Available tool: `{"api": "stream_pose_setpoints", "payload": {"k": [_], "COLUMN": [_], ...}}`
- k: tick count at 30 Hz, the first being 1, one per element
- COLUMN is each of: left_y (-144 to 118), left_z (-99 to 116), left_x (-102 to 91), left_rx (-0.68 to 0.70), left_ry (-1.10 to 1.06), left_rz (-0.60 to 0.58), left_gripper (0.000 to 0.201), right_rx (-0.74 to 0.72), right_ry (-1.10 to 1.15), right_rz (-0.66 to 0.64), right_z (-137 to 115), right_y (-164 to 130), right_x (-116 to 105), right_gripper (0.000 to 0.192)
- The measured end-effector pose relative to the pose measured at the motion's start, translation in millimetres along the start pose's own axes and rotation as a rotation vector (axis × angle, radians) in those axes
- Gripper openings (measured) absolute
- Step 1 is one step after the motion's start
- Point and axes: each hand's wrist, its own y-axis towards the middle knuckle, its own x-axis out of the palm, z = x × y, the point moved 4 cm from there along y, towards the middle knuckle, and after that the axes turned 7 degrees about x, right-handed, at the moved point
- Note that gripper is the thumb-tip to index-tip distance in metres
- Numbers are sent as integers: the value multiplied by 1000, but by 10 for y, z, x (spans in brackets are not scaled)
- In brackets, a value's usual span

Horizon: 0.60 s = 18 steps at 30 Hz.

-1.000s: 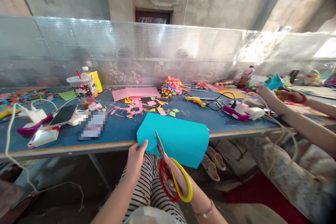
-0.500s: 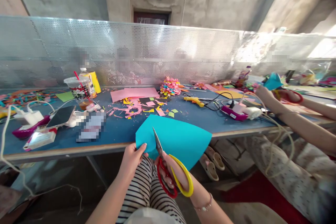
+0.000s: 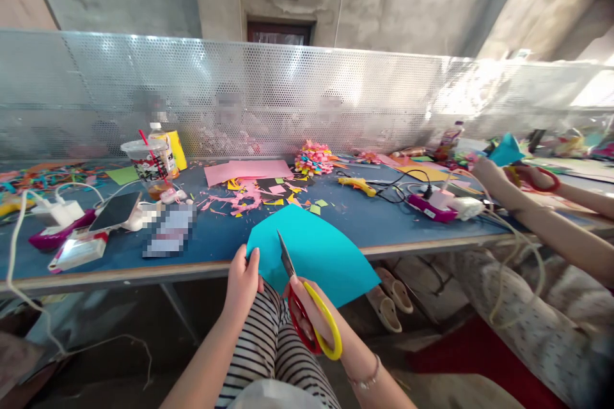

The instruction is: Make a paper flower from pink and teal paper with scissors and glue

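Note:
A sheet of turquoise paper [image 3: 321,255] is held over my lap at the table's front edge. My left hand [image 3: 244,275] pinches its left edge, thumb on top. In my right hand [image 3: 307,310] is a pair of scissors [image 3: 288,259] with one red and one yellow handle loop. The blades point up and away, lying over the paper's left part; I cannot tell how far apart they are. Part of the right hand's fingers shows through the handle loops.
On the blue table [image 3: 211,230] lie pink paper [image 3: 249,170], paper scraps [image 3: 244,197], a ruffled paper ball [image 3: 313,158] and a yellow glue gun [image 3: 357,186]. A drink cup [image 3: 146,166], phones and power strips [image 3: 432,208] stand around. At right, another person's hands hold scissors and blue paper.
The turquoise paper has turned slightly, its right corner now lower and further left. My left hand's grip has shifted a little up the edge. The scissors have tilted slightly more upright.

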Motion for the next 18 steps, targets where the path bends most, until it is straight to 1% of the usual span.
{"api": "stream_pose_setpoints", "payload": {"k": [4, 6, 9, 12, 15, 18], "left_y": [22, 28, 36, 72, 132, 170], "left_z": [8, -10, -21, 11, 60, 100], "left_x": [25, 28, 28, 0, -51, -74], "left_rx": [18, -2, -18, 3, 27, 58], "left_ry": [8, 4, -8, -2, 10, -37], "left_rz": [-27, -44, -89, -121, -116, -44], "left_gripper": [35, 36, 38, 39, 38, 36], "right_rx": [24, 42, -1, -41, -25, -50], "right_ry": [68, 102, 107, 81, 43, 20], "right_rz": [-24, -38, -29, -19, -17, 28], "right_z": [55, 59, -13, -107, -149, -173], "right_y": [14, 22, 26, 24, 41, 89], "right_x": [-15, -14, -13, -1, 25, 41], "right_gripper": [52, 54, 51, 49, 51, 52]}}
